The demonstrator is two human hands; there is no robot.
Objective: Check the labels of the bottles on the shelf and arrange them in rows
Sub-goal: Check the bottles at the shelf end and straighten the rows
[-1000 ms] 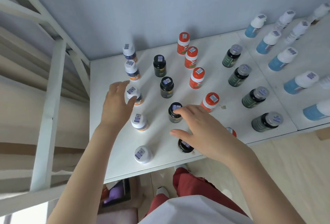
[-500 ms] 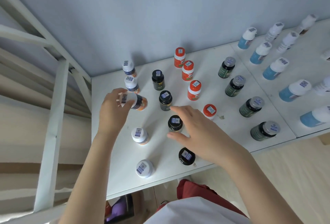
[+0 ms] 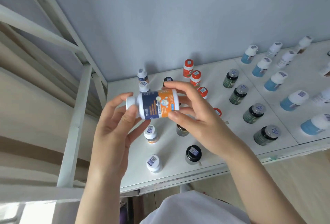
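A white bottle with a navy and orange label (image 3: 157, 104) lies on its side in the air above the white shelf (image 3: 219, 145), label facing me. My left hand (image 3: 114, 123) holds its cap end between thumb and fingers. My right hand (image 3: 194, 116) pinches its bottom end. On the shelf below stand rows of bottles: white-capped ones (image 3: 151, 134) at the left, black ones (image 3: 193, 154) partly behind my right hand, orange ones (image 3: 195, 78), and dark green ones (image 3: 238, 94).
Blue bottles with white caps (image 3: 294, 100) stand in rows on the adjoining board at the right. A white metal frame (image 3: 75, 116) rises at the left. The shelf's front edge (image 3: 178, 179) lies just before my body. A grey-blue wall backs the shelf.
My left hand lifted the white bottle off the shelf and turned it on its side. My right hand left the black bottles and took hold of its bottom end. The camera tilted up.
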